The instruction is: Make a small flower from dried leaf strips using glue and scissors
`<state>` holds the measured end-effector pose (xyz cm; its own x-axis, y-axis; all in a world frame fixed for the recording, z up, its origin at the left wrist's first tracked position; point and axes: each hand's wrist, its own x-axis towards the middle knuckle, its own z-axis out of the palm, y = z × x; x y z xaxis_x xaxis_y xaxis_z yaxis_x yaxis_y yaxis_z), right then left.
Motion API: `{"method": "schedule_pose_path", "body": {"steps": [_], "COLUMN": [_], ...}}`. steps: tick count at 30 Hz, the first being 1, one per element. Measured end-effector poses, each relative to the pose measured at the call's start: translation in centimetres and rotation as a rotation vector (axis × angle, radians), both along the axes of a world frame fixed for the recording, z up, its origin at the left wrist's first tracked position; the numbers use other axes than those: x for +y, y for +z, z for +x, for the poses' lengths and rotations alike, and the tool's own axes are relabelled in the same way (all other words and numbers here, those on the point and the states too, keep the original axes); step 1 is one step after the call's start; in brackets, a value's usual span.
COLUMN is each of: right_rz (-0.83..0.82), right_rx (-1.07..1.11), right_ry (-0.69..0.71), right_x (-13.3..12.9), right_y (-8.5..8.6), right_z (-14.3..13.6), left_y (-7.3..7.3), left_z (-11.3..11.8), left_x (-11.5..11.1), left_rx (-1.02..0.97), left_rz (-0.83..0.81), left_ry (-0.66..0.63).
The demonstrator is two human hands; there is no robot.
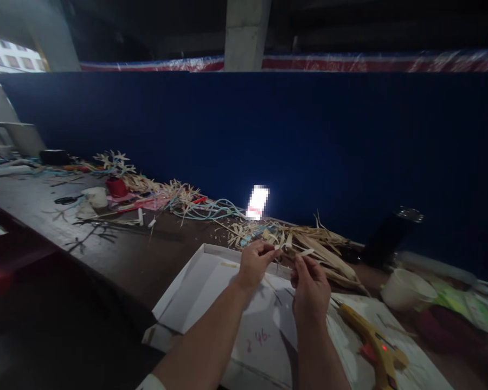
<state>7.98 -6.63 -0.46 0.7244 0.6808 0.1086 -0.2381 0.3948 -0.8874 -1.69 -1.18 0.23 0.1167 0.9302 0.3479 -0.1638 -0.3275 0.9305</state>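
Just right of center in the frame, I had both hands over the upper edge of a white box lid (183, 292). The thumb and forefinger of my right hand (310, 284) pinched a pale strip (307, 252), which stuck out past the fingertips. My left hand (255, 264) was closed in a pinch too, just to the left, at the same small cluster of strips; I could not tell exactly which part it gripped. Behind my fingers lay a bundle of dried husks (327, 252), stretching toward the right. A yellow glue gun (368, 333), its red light lit, lay at the lower right, near a white cup (404, 290). Toward the left of the frame, a red spool (116, 187) stood near black-handled scissors (68, 200).
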Motion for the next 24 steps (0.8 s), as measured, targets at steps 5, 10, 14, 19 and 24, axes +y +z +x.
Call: {"method": "schedule_pose_path", "body": {"steps": [5,10,14,19,24], "right_rz": [-0.023,-0.039,-0.012,0.019,0.016], "right_rx": [-0.050,-0.048,0.006,0.002,-0.040], "right_ry": [0.006,-0.006,0.002,0.035,0.054], "right_x": [0.0,0.0,-0.2,-0.4,-0.5], "right_y": [0.1,0.1,0.2,0.2,0.3], "right_z": [0.1,0.2,0.1,0.0,-0.1], "left_y": [0.0,-0.8,-1.0,-0.9,-1.0], "left_z": [0.1,0.3,0.3,0.2,0.1], "left_x": [-0.3,-0.4,-0.7,-0.8,-0.8], "left_rx": [-0.019,-0.021,0.013,0.070,0.121], "left_rz": [0.095,0.091,0.133,0.236,0.315], "left_ry": [-0.015,-0.089,-0.117,-0.048,-0.013]}}
